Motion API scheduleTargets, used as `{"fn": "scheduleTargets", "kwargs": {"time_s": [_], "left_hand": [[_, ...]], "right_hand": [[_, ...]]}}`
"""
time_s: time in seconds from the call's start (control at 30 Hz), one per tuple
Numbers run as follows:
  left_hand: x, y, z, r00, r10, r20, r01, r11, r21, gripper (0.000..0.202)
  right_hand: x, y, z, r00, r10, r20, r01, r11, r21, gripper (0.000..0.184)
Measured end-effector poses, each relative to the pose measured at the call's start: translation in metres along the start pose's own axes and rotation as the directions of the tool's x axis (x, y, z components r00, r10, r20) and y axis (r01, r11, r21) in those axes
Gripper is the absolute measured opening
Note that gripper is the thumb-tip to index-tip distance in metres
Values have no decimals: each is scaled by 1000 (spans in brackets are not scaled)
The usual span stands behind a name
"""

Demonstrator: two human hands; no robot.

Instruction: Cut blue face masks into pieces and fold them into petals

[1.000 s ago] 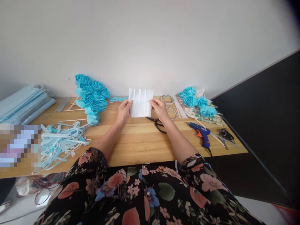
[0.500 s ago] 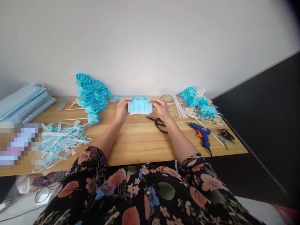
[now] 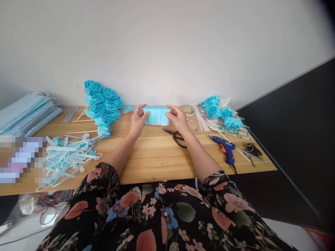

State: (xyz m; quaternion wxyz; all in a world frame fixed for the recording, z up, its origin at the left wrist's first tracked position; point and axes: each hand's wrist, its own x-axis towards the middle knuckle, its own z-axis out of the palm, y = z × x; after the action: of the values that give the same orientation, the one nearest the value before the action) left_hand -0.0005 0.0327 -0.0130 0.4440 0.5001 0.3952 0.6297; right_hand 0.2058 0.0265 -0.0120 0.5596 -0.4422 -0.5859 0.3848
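Between my two hands a light blue piece of face mask fabric (image 3: 157, 116) is stretched out, with creases running down it. My left hand (image 3: 139, 120) pinches its left end, thumb in front. At its right end my right hand (image 3: 178, 119) grips it the same way. Small curled blue pieces (image 3: 127, 109) lie in a row behind it, partly hidden by the hands and fabric. Below my right wrist is a pair of black scissors (image 3: 169, 131), its handles partly covered by the forearm.
Blue fabric roses (image 3: 103, 103) on sticks lie left, more roses (image 3: 232, 123) right. A pile of cut strips (image 3: 69, 157) and stacked masks (image 3: 22, 113) are at the left. Tape rolls (image 3: 194, 113) and a blue glue gun (image 3: 227, 150) lie right. A wall stands behind.
My thumbs have come round to the front of the fabric and the fingers have shifted up behind it. The white lower edge that showed under the blue is now mostly out of sight.
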Motion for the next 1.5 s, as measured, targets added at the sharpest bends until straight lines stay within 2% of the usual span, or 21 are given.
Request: {"fn": "scheduleTargets", "kwargs": {"time_s": [0.1,0.5,0.73,0.8,0.9,1.0,1.1,1.2,1.33,1.5], "left_hand": [[0,1,0,999,34,34,-33,999,-36,49],[0,-4,0,996,87,6,-87,996,18,51],[-1,-2,1,993,73,-96,-68,997,45,56],[-1,-1,0,996,54,-71,-53,999,11,61],[-2,2,1,999,4,35,-2,999,-52,73],[-5,6,4,988,-22,155,36,996,-87,80],[-10,9,8,969,5,249,12,998,-66,74],[-13,9,10,956,23,294,-22,1000,-8,67],[-13,5,9,962,-13,274,5,1000,30,62],[-11,-1,7,959,-139,245,118,988,96,35]], "right_hand": [[1,3,-1,1000,7,-6,-7,1000,-13,46],[2,4,-4,998,60,-3,-60,990,-124,46],[0,1,-3,995,57,78,-44,986,-163,41],[-2,-2,-3,984,65,164,-40,988,-151,43],[-4,-8,-4,958,77,275,-51,993,-103,49],[-7,-15,-3,960,64,274,-51,997,-55,47],[-10,-20,1,951,71,301,-53,996,-67,45],[-14,-22,7,942,125,312,-79,985,-156,35],[-18,-25,14,967,91,237,-25,963,-268,28],[-20,-25,18,964,50,260,41,942,-332,28]]}}
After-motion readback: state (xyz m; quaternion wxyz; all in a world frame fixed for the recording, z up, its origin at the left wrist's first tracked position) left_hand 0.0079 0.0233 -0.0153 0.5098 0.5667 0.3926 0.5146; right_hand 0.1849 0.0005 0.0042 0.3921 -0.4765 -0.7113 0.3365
